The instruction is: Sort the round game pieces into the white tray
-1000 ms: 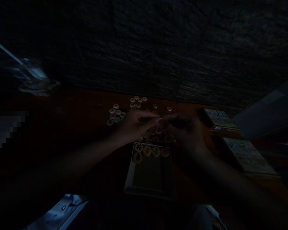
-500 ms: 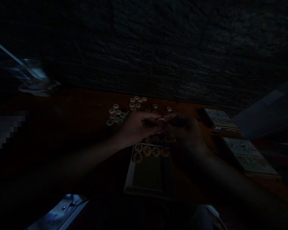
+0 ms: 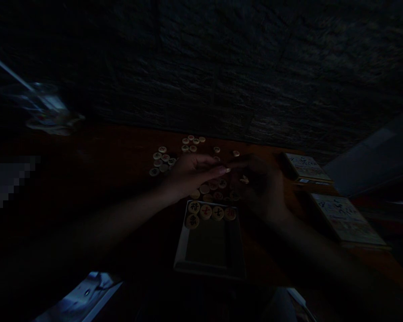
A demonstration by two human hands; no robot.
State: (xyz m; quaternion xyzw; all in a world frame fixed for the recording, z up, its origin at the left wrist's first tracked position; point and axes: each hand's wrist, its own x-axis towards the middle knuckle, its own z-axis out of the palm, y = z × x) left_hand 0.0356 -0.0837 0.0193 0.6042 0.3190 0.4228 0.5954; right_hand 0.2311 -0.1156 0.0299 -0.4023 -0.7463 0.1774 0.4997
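Over the wooden table, my left hand (image 3: 190,174) pinches a small round game piece (image 3: 227,170) between thumb and fingers. The fingertips of my right hand (image 3: 258,181) meet the same piece from the other side; its palm lies in shadow. Below them is a shallow open box (image 3: 210,267), with round pieces along its far edge, among them a red-marked one (image 3: 206,212) and a black-marked one (image 3: 192,221) at the left. More loose pieces (image 3: 157,156) lie on the table beyond and beneath my hands.
Two flat printed boxes (image 3: 307,167) (image 3: 349,218) lie on the right of the table. At the far left stands a clear cup (image 3: 49,105) with a straw. A dark stone wall (image 3: 201,67) rises behind the table. The scene is very dim.
The piece between my fingertips has turned from showing its face to nearly edge-on. My fingers have shifted slightly around it, uncovering more loose pieces below. The pieces in the box look unchanged.
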